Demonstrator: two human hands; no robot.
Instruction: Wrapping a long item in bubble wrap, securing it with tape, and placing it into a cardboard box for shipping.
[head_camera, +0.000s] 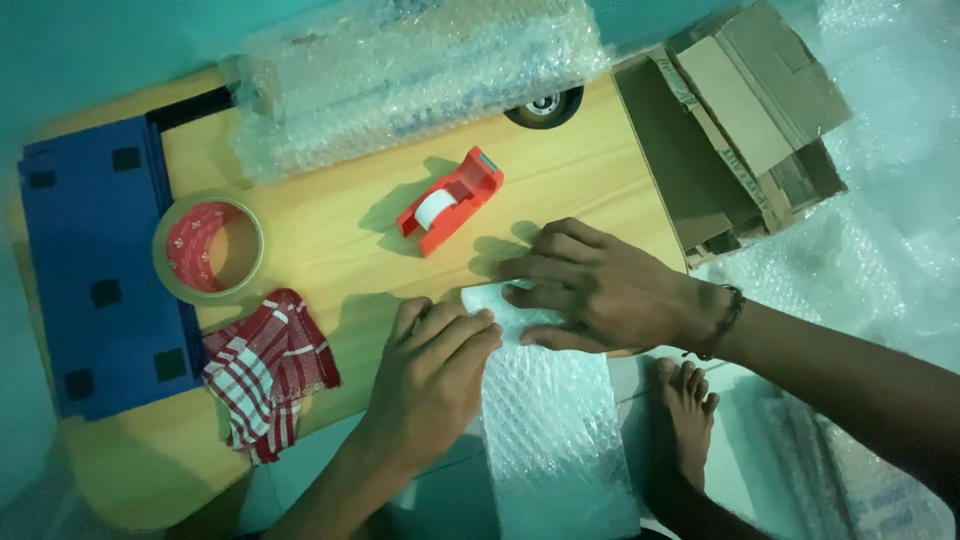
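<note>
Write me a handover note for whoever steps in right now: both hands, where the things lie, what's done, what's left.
Left hand: flat on the bubble-wrapped item at the table's near edge, gripping nothing.
Right hand: pressing the wrap's top end down.
Red tape dispenser lies just beyond the hands; tape roll and checked cloth to the left; open cardboard box on the right.
Done: item looks wrapped.
Left: no tape visible on it yet; box holds nothing visible.

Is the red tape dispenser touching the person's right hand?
Apart. The head view shows bare wooden table between the red tape dispenser and the right hand, which rests flat on a small white packet.
</note>
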